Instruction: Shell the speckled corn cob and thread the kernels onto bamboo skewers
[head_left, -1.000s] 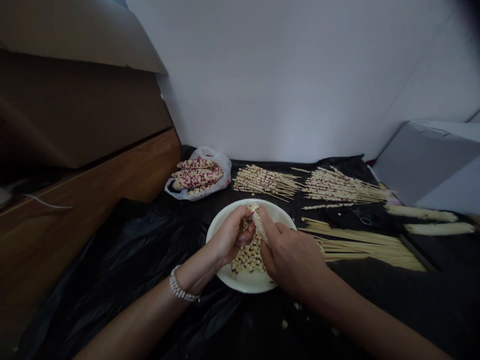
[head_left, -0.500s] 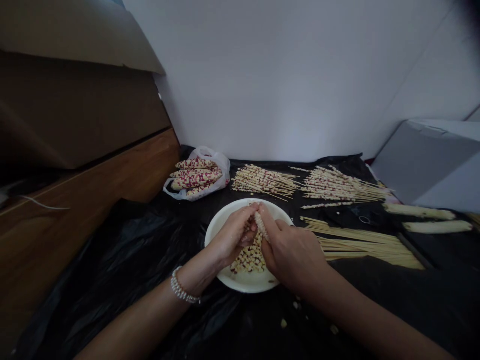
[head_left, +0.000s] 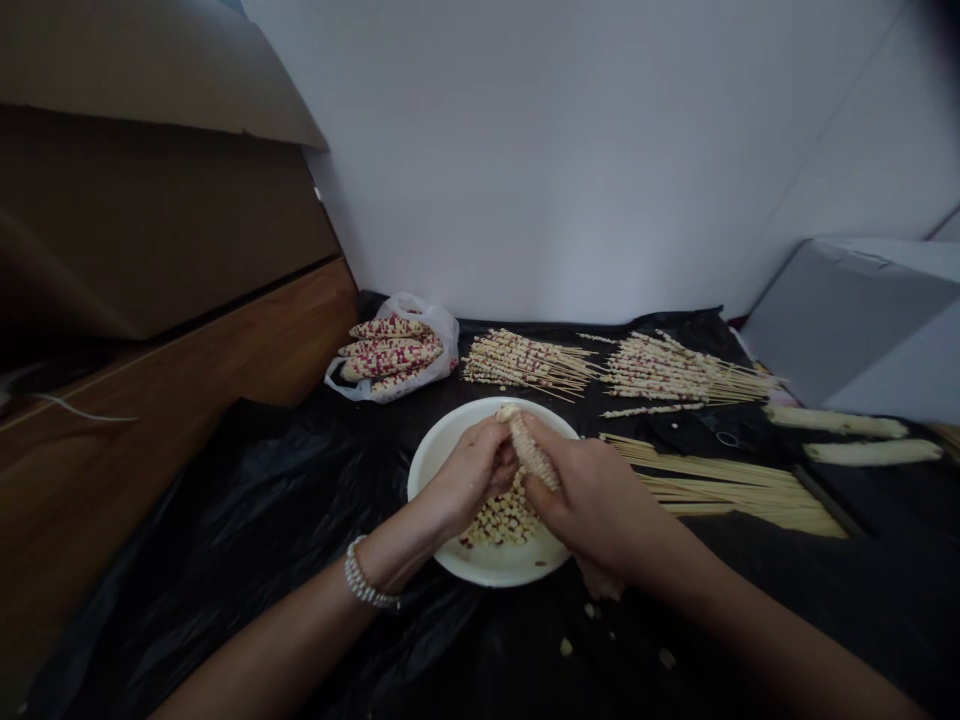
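In my right hand (head_left: 600,485) is a corn cob (head_left: 534,455), mostly stripped, tilted with its far tip pointing up and away. What looks like its pale lower end shows below that wrist. My left hand (head_left: 474,468), with a beaded bracelet (head_left: 364,578) on the wrist, has its fingers curled against the cob's left side near the tip; its palm is hidden. Both hands are over a white bowl (head_left: 429,452). Loose cream and purple corn kernels (head_left: 499,522) lie in the bowl, partly covered by the hands.
Behind the bowl are a plastic bag (head_left: 442,350) of speckled corn cobs (head_left: 394,355) and two piles of kernel-threaded skewers (head_left: 525,360). To the right lie bare skewers (head_left: 742,490) and two stripped cobs (head_left: 874,453). Black plastic sheeting (head_left: 300,500) covers the surface; stray kernels (head_left: 566,648) lie in front.
The right hand has shifted slightly and turned the cob, so more of its length and its tip now show. My left fingers have drawn down a little from the tip.
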